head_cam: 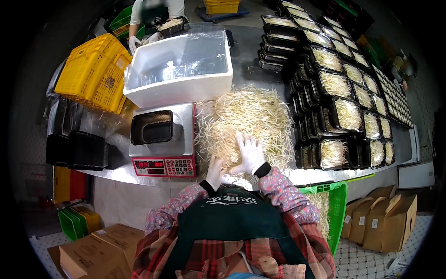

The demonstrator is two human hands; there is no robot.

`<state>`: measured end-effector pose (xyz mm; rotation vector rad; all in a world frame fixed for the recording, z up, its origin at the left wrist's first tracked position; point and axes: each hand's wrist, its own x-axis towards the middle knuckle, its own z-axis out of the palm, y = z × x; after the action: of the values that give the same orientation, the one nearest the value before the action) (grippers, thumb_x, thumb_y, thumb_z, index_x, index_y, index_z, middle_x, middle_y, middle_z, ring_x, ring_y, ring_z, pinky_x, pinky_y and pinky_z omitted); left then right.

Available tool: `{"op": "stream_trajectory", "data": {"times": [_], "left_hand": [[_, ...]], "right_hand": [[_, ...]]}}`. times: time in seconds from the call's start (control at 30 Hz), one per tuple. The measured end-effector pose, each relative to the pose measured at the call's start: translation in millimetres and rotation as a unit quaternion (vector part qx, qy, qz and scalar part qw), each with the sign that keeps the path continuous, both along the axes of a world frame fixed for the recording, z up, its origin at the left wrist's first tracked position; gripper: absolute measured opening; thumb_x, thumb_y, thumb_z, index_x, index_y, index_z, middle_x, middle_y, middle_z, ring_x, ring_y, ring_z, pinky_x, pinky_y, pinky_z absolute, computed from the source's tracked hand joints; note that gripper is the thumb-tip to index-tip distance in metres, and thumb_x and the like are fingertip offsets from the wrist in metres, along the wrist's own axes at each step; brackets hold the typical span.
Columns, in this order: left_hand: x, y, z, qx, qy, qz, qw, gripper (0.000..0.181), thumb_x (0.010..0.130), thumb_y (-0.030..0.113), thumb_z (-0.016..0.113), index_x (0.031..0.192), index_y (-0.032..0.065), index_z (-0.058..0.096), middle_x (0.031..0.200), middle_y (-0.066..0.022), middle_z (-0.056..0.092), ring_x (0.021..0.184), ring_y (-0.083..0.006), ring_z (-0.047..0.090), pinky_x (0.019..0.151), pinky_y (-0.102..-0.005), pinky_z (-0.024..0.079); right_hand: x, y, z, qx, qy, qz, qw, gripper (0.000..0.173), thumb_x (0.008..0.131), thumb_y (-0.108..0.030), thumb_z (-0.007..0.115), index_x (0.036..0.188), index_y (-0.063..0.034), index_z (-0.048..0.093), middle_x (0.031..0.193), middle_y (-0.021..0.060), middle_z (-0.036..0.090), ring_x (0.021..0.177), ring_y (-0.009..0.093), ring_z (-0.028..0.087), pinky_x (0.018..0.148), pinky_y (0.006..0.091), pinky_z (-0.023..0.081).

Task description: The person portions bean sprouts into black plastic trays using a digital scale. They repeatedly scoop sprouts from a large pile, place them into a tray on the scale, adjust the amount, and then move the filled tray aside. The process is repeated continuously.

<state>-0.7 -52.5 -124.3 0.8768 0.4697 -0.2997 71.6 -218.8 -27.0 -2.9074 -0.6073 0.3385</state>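
Note:
A broad heap of pale bean sprouts lies on the metal table before me. My right hand, in a white glove, rests on its near part with the fingers spread. Lower and to the left, my left hand, also gloved, touches the heap's near edge; its fingertips are partly hidden among sprouts. Some sprouts lie between the two hands. Left of the heap stands a red and silver digital scale with its display lit. On its pan sits a black plastic tray with nothing in it.
Stacked trays of sprouts line the right side. A white foam box holding clear plastic lids stands beyond the scale. Yellow crates and black trays are at left. A co-worker handles a tray opposite. A green crate stands below, right.

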Motion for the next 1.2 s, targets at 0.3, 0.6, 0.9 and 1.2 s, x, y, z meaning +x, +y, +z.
{"op": "stream_trajectory", "data": {"times": [0.3, 0.6, 0.9, 1.2], "left_hand": [[-6, 16, 8, 0.038, 0.040, -0.046, 0.997, 0.061, 0.098, 0.014, 0.046, 0.154, 0.0126, 0.020, 0.137, -0.0115, 0.045, 0.129, -0.0259, 0.047, 0.096, -0.0385, 0.045], [-35, 127, 113, 0.167, -0.120, -0.020, 0.978, 0.035, 0.100, 0.010, 0.050, 0.133, -0.0024, 0.050, 0.127, -0.0151, 0.059, 0.112, -0.0233, 0.062, 0.090, -0.0327, 0.053], [17, 302, 98, 0.540, -0.162, 0.277, 0.778, 0.055, 0.096, 0.016, 0.060, 0.143, -0.0037, 0.038, 0.143, -0.0193, 0.045, 0.132, -0.0275, 0.045, 0.111, -0.0369, 0.034], [80, 326, 50, 0.467, -0.045, 0.162, 0.868, 0.032, 0.084, 0.014, 0.073, 0.108, -0.0025, 0.060, 0.091, -0.0037, 0.065, 0.070, -0.0097, 0.059, 0.057, -0.0240, 0.047]], "right_hand": [[15, 9, -42, 0.058, -0.099, -0.041, 0.993, 0.122, 0.060, -0.037, 0.085, 0.152, -0.0007, 0.014, 0.133, 0.0196, 0.050, 0.123, 0.034, 0.048, 0.105, 0.0515, 0.036], [44, -5, -40, -0.013, -0.045, -0.044, 0.998, 0.133, 0.048, -0.042, 0.091, 0.151, 0.0021, 0.017, 0.144, 0.0253, 0.040, 0.132, 0.038, 0.042, 0.112, 0.0479, 0.030], [15, -14, -42, 0.093, -0.101, -0.055, 0.989, 0.096, 0.058, -0.036, 0.087, 0.140, -0.0087, 0.044, 0.107, 0.0150, 0.063, 0.100, 0.033, 0.061, 0.088, 0.0412, 0.050], [15, -15, -35, 0.145, -0.081, -0.140, 0.976, 0.096, 0.056, -0.028, 0.087, 0.140, -0.0095, 0.045, 0.106, 0.0205, 0.066, 0.097, 0.036, 0.065, 0.087, 0.0412, 0.052]]}}
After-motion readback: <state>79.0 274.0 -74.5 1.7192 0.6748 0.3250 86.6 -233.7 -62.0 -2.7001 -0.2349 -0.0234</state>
